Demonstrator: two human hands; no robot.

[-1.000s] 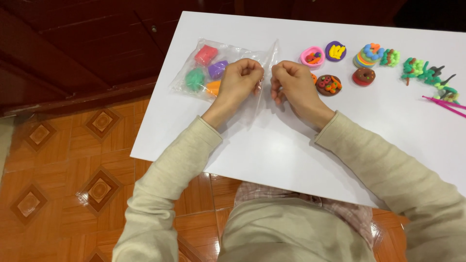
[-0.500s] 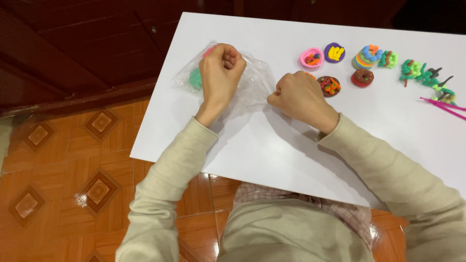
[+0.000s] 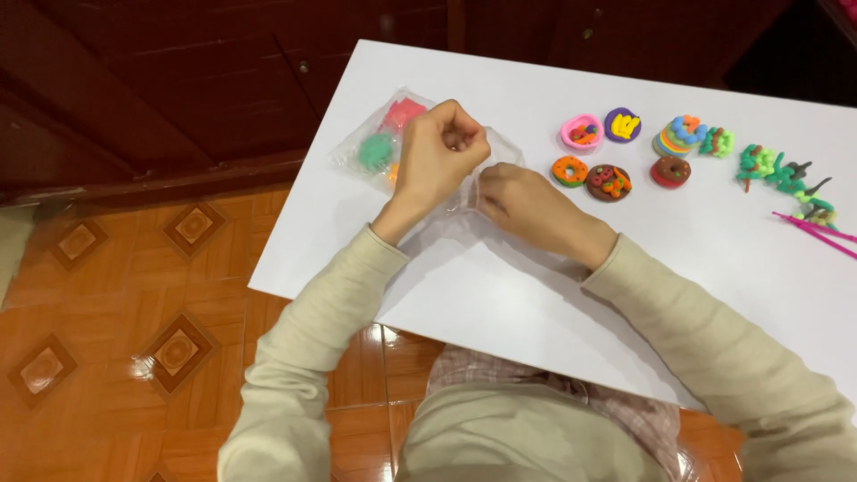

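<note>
Clear plastic, thin and crinkly, was what both hands had hold of: a transparent bag lying on the white table near its far left corner. The left hand was closed into a loose fist over the bag's right-hand part, fingers curled in and pinching the film, though exactly how much plastic sat inside the fist could not be told. The right hand lay lower, knuckles up, its fingertips nipped narrowly on the bag's edge just below and beside the left fist, so the two grips were almost touching.

Inside the bag, showing to the left of the fist, sat a red lump of modelling clay and a green lump, with a sliver of orange beside the wrist.

As a judgement, handling such slippery film would go best with both pinches kept close to the same edge and the bag held flat on the table, so the lumps stayed at the far end and did not slide toward the fingers.

Well apart to the right stood a row of small clay doughnuts and cakes, a stack of coloured rings, a green twisted clay figure and, near the table's right edge, thin pink sticks.
</note>
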